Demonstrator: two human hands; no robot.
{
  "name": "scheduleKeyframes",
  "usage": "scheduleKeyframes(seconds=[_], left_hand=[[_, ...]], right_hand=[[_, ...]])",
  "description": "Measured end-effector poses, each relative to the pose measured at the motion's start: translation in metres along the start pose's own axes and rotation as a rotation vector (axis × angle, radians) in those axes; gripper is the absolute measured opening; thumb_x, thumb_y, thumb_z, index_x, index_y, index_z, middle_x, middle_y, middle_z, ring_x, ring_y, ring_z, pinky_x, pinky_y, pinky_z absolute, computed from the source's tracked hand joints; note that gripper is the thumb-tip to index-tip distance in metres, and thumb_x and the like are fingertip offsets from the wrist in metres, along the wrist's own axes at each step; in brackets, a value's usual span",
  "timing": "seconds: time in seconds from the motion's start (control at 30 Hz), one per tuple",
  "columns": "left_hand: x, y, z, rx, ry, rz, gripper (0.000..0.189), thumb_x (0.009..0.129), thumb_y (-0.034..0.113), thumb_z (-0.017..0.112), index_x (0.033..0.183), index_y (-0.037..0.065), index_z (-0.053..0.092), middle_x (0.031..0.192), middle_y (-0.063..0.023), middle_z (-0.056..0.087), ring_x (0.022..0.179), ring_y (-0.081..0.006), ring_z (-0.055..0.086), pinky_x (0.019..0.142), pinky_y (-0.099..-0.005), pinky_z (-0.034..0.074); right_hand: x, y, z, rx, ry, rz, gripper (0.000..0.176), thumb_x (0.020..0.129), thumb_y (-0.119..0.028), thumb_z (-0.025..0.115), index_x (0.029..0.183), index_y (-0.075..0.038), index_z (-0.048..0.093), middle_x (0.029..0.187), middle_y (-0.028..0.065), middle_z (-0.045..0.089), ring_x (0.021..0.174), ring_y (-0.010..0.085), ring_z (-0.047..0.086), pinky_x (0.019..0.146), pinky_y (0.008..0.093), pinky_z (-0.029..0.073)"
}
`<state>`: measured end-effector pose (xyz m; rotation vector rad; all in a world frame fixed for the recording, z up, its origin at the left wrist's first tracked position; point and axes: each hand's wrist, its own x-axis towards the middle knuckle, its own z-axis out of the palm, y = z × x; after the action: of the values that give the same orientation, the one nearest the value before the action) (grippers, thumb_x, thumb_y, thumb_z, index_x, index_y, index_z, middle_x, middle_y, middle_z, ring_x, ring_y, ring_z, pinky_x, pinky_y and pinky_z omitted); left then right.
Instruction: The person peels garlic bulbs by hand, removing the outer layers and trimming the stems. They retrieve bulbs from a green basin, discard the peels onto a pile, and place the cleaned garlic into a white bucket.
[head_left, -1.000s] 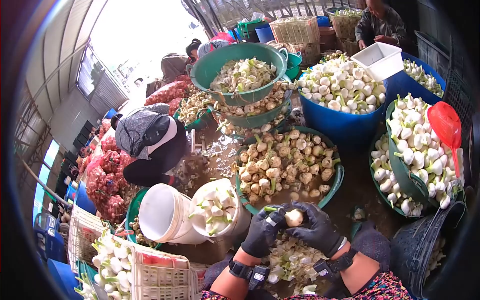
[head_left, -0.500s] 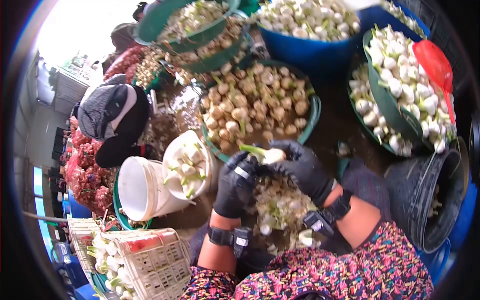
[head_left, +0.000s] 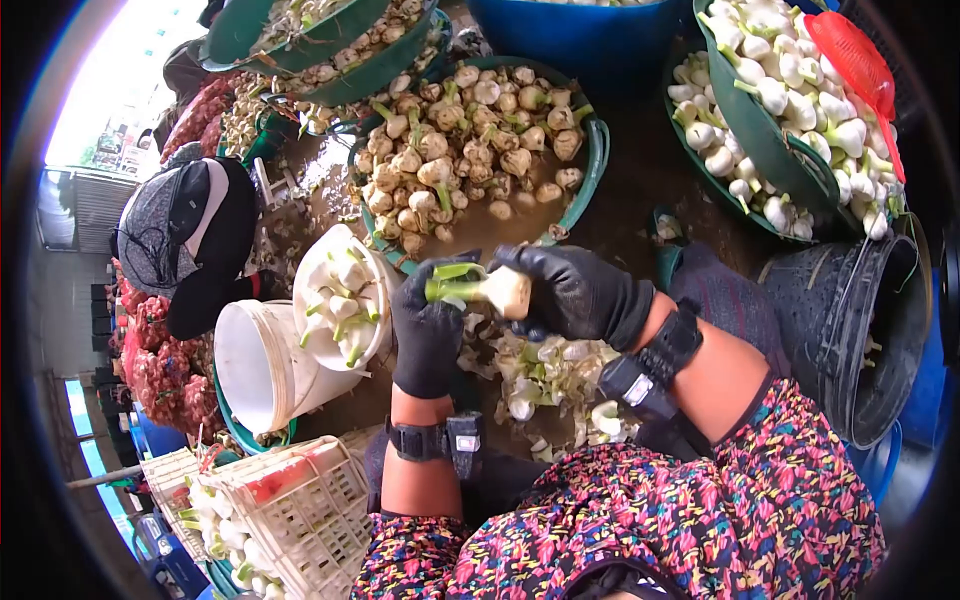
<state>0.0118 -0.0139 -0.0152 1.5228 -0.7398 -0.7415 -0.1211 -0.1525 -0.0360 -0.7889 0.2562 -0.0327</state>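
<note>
Between my black-gloved hands is a garlic bulb (head_left: 508,292) with a short green stem, lying almost level. My left hand (head_left: 428,335) closes round the stem end, its fingers partly hidden behind the leaves. On the bulb's root end, my right hand (head_left: 585,295) grips with thumb and fingers. Below the hands lies a heap of peeled skins and leaf scraps (head_left: 550,375). Just beyond them, a green tub (head_left: 597,165) holds many brownish, unpeeled bulbs. To the left, a white bucket (head_left: 385,290) contains several pale, trimmed bulbs.
Another white bucket (head_left: 245,365) leans at the left, above a white plastic basket (head_left: 300,510) of bulbs. Cleaned bulbs fill a green basin (head_left: 775,160) at the right with a red strainer (head_left: 850,60). A black bucket (head_left: 830,340) lies tilted below it. A crouching person (head_left: 200,240) is at far left.
The bulb has turned and come closer, its root end now facing right and down. My left hand has moved left and opened outward along the stem. The camera view has shifted.
</note>
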Motion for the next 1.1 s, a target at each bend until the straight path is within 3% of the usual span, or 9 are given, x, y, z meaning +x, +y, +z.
scheduleKeyframes(seconds=[0.13,0.47,0.57,0.67,0.73,0.8,0.93,1.0,1.1], left_hand=[[0.004,-0.009,0.007,0.273,-0.047,0.259,0.018,0.081,-0.001,0.061,0.098,0.0,0.063,0.094,-0.0039,0.064,0.086,-0.0126,0.059,0.077,-0.0263,0.047],[-0.015,0.024,0.022,-0.487,0.028,-0.371,0.022,0.084,0.005,0.054,0.103,-0.003,0.061,0.087,-0.002,0.058,0.074,-0.0126,0.057,0.066,-0.0266,0.047],[-0.013,0.007,0.019,-0.202,0.067,-0.186,0.03,0.082,0.006,0.057,0.111,-0.002,0.06,0.08,-0.0055,0.058,0.071,-0.0161,0.056,0.065,-0.0281,0.047],[-0.005,-0.006,0.004,0.115,0.054,0.071,0.036,0.076,0.005,0.062,0.111,-0.001,0.06,0.079,-0.0107,0.06,0.07,-0.0224,0.057,0.066,-0.033,0.047],[-0.005,0.005,-0.006,0.342,0.036,0.174,0.036,0.076,0.002,0.059,0.112,0.0,0.06,0.091,-0.0153,0.064,0.076,-0.0293,0.06,0.069,-0.0379,0.047],[-0.002,0.002,-0.007,-0.33,0.169,-0.142,0.033,0.077,0.002,0.058,0.11,-0.001,0.06,0.093,-0.0157,0.064,0.076,-0.029,0.06,0.068,-0.0363,0.047],[-0.005,-0.005,0.001,0.134,0.178,0.221,0.028,0.081,0.005,0.059,0.109,-0.001,0.06,0.099,-0.0134,0.065,0.082,-0.0229,0.06,0.072,-0.033,0.047],[-0.007,0.005,0.004,-0.381,0.124,-0.191,0.022,0.085,0.005,0.06,0.106,-0.002,0.06,0.112,-0.0116,0.062,0.098,-0.0147,0.058,0.085,-0.0269,0.046],[-0.005,0.007,0.014,-0.242,0.085,-0.101,0.021,0.084,0.002,0.06,0.105,-0.001,0.061,0.109,-0.0107,0.063,0.097,-0.0152,0.058,0.085,-0.0276,0.046]], right_hand=[[-0.017,-0.007,0.022,0.294,-0.09,0.422,0.038,0.092,-0.043,0.049,0.101,-0.007,0.058,0.08,0.0072,0.063,0.06,0.0142,0.061,0.045,0.0214,0.044],[-0.011,-0.014,0.007,0.208,0.151,0.058,0.025,0.091,-0.025,0.058,0.104,-0.004,0.058,0.088,0.0042,0.064,0.076,0.0146,0.064,0.064,0.0271,0.054],[-0.01,-0.016,0.008,-0.104,0.233,0.047,0.023,0.088,-0.019,0.059,0.104,-0.002,0.059,0.091,0.009,0.065,0.081,0.0211,0.065,0.069,0.0302,0.054],[-0.016,-0.011,0.016,-1.325,0.387,-0.504,0.029,0.082,-0.014,0.059,0.108,-0.001,0.059,0.098,0.0146,0.065,0.089,0.0279,0.064,0.079,0.0344,0.052],[-0.025,-0.012,0.034,-1.695,-0.125,-0.168,0.03,0.077,-0.011,0.057,0.106,-0.003,0.06,0.1,0.016,0.063,0.092,0.0326,0.061,0.083,0.0386,0.049],[-0.036,0.028,0.002,-1.542,-0.285,-0.257,0.028,0.077,-0.011,0.054,0.104,-0.006,0.06,0.098,0.0135,0.063,0.09,0.0313,0.061,0.08,0.0405,0.049],[-0.016,0.014,-0.005,-1.443,0.406,-0.615,0.033,0.075,-0.008,0.059,0.108,-0.007,0.06,0.094,0.0136,0.062,0.089,0.0293,0.061,0.081,0.0389,0.049],[-0.018,-0.015,0.005,-1.187,0.392,-0.58,0.031,0.073,-0.009,0.064,0.104,-0.007,0.061,0.091,0.0125,0.061,0.086,0.0283,0.061,0.078,0.0383,0.049],[-0.018,-0.017,0.008,-1.017,0.363,-0.579,0.028,0.071,-0.014,0.071,0.096,-0.007,0.064,0.086,0.01,0.06,0.08,0.0264,0.059,0.074,0.0369,0.048]])
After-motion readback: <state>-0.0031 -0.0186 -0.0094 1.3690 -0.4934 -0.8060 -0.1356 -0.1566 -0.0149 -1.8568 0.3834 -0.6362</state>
